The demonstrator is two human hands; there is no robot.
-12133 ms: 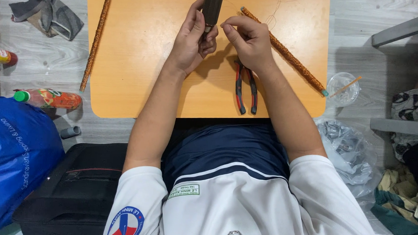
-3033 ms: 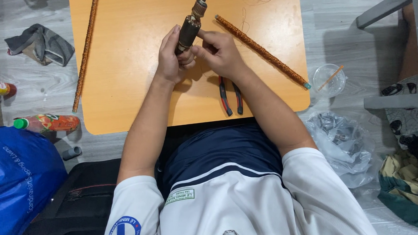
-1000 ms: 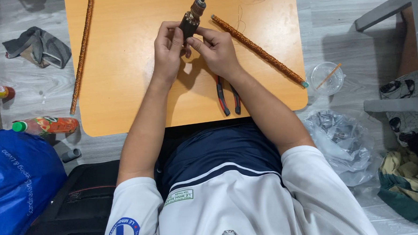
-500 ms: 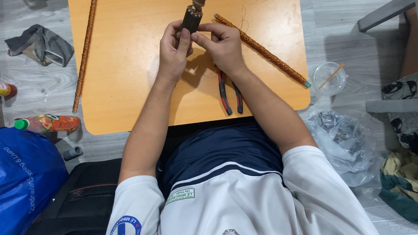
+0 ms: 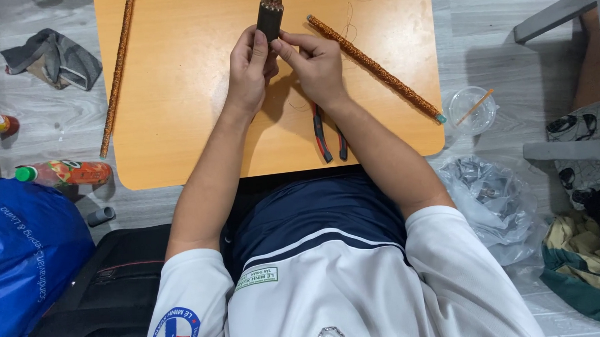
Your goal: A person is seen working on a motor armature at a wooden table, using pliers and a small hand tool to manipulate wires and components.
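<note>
We hold a dark cylindrical tool upright between our two hands, over the far middle of the orange table. Our left hand wraps around its lower part from the left, fingers curled shut on it. Our right hand meets it from the right, thumb and forefinger pinched against its side just below the top of the dark body. A brownish, ridged end of the tool rises above both hands and runs out of view.

Just below our right wrist lie pliers with red and black handles. To the right of that hand a glittery orange stick runs diagonally across the table; another glittery stick lies well left of our left hand.
</note>
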